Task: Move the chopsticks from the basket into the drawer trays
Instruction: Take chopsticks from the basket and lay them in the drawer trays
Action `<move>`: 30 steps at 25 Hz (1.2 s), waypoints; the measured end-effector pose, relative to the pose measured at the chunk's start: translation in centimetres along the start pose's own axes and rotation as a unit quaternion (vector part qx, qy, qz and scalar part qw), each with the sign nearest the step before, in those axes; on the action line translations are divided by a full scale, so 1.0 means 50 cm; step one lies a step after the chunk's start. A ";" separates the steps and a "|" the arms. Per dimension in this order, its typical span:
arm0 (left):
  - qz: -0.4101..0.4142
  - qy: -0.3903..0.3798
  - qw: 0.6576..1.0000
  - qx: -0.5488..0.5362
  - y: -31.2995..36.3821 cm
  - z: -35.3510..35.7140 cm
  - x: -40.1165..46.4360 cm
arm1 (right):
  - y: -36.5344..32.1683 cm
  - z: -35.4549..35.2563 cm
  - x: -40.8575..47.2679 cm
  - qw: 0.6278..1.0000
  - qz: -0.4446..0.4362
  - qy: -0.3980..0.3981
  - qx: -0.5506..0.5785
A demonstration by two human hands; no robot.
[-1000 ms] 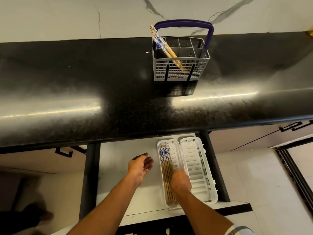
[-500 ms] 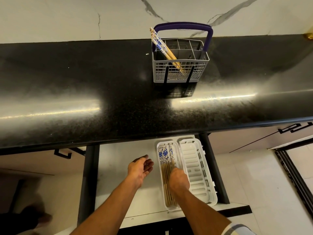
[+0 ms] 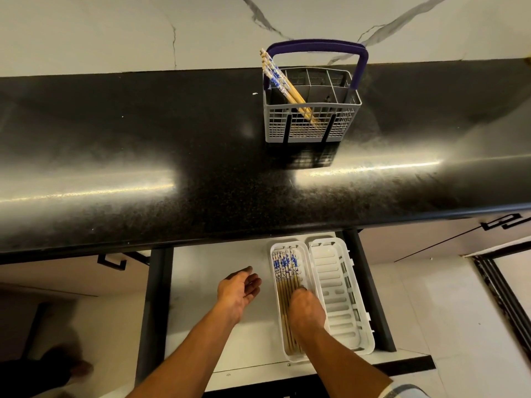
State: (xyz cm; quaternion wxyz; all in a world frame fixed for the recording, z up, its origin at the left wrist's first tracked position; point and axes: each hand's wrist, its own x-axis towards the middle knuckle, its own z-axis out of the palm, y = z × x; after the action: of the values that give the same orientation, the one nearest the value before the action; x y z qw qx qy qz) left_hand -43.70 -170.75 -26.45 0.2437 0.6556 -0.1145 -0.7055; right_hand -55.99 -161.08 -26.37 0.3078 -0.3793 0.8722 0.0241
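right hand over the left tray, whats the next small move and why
Probably lift the right hand off the chopsticks in the left tray and reach up to the basket. That bundle already lies flat in the tray, while several chopsticks in the basket lean out of its left compartment on the counter. The right tray is empty, and the left hand hangs open beside the trays.

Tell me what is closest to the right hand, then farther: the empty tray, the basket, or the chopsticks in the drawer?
1. Chopsticks in the drawer: under the right hand.
2. Empty tray: just to its right.
3. Basket: up on the counter, farthest.
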 end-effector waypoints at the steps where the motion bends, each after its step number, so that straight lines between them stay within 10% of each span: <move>1: 0.000 0.000 1.000 0.000 0.000 -0.001 0.001 | 0.000 -0.001 0.002 1.000 -0.003 0.001 0.002; 30: -0.009 -0.002 1.000 0.016 -0.006 -0.003 -0.010 | 0.005 0.028 0.004 0.998 -0.056 0.003 -0.029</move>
State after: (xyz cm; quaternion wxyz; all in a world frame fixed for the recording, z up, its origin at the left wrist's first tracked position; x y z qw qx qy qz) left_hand -43.61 -170.21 -26.20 0.2270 0.6589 -0.1207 -0.7069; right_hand -55.56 -160.63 -27.63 0.2951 -0.4366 0.8493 0.0315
